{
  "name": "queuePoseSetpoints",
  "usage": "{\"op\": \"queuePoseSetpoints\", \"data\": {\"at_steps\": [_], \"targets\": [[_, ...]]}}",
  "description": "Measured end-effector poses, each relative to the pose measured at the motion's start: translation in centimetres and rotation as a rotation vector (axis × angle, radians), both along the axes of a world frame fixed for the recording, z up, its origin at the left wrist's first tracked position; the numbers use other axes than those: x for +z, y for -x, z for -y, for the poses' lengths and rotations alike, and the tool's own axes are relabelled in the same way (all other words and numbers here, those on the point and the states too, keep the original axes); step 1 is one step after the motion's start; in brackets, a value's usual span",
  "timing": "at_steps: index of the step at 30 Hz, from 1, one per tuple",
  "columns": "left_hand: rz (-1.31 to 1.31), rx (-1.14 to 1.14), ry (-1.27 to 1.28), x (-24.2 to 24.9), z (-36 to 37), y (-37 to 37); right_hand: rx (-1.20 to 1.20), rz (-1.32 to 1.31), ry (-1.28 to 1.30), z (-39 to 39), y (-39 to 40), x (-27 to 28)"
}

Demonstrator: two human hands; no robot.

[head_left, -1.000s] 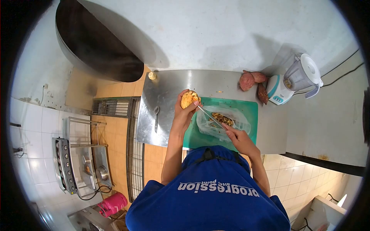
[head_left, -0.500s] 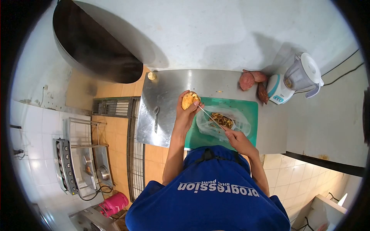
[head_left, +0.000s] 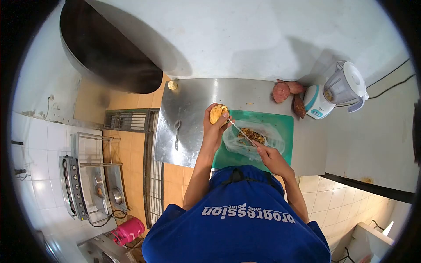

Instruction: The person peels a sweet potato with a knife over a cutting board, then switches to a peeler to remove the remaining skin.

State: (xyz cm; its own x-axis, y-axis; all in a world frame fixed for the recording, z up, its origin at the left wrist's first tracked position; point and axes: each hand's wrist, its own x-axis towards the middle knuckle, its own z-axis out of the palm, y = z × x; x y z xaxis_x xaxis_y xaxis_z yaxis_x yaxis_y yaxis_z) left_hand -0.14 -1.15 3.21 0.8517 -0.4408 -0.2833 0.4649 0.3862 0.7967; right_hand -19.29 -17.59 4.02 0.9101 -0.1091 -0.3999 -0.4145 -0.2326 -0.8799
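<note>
My left hand [head_left: 213, 125] is closed around a yellow-orange peeled sweet potato [head_left: 216, 115], held up above the upper left corner of the green cutting board [head_left: 287, 127]. With my right hand [head_left: 272, 158] I grip a knife [head_left: 240, 130] by its handle. Its thin blade slants up and left, and the tip meets the sweet potato beside my left thumb. Under the knife, a clear plastic bag [head_left: 234, 142] lies on the board, with brown and yellow scraps [head_left: 254, 135] in it.
A spoon [head_left: 177, 131] lies on the steel table [head_left: 193, 98], and a small pale round item [head_left: 172, 85] sits at its far left corner. Reddish unpeeled sweet potatoes [head_left: 281, 92] rest beside a blender [head_left: 322, 101] at right. A big dark pan [head_left: 105, 52] is at upper left.
The sweet potato has turned slightly in my left hand and moved a little to the right. The knife's tip stays against it, and my right hand has barely shifted.
</note>
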Motion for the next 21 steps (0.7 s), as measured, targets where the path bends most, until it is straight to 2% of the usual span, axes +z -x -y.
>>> {"op": "queuePoseSetpoints", "data": {"at_steps": [1,3,4,6,7,9,10,12,15,16,17,19,21], "targets": [[0.000,-0.002,0.001,-0.9,0.3,0.1,-0.005,0.015,0.017,-0.1,0.0,-0.1],[0.645,0.295,-0.331,-2.8,1.0,0.5,-0.011,0.028,0.033,-0.8,0.1,-0.5],[0.644,0.293,-0.329,-3.2,1.3,0.6,-0.040,0.020,0.046,-1.6,0.1,-0.7],[0.697,0.471,-0.418,-3.5,1.6,0.9,-0.066,0.009,0.058,-2.5,0.2,-1.2],[0.695,0.476,-0.421,-3.6,1.7,1.2,-0.080,0.030,0.062,-2.8,0.2,-1.5],[0.362,0.436,-0.180,-3.2,2.0,1.7,-0.091,0.054,0.068,-2.8,0.0,-1.9],[0.361,0.436,-0.179,-2.7,1.7,1.7,-0.077,0.039,0.081,-2.5,0.0,-2.1],[0.006,0.149,-0.022,-1.8,0.7,1.3,-0.063,0.025,0.093,-1.6,0.1,-2.1],[0.016,0.028,-0.072,-2.7,0.2,1.2,-0.039,-0.002,0.087,-0.6,0.4,-2.0],[0.129,0.101,-0.109,-3.3,0.7,1.5,-0.064,0.089,0.125,-0.7,0.8,-2.3],[0.127,0.094,-0.107,-3.9,1.3,1.7,-0.092,0.182,0.166,-0.8,1.2,-2.4],[0.419,0.338,-0.252,-4.3,2.5,2.2,-0.122,0.119,0.259,-2.5,1.5,-2.2],[0.474,0.391,-0.324,-4.9,3.2,2.1,-0.142,0.062,0.351,-3.1,1.6,-2.2]]}}
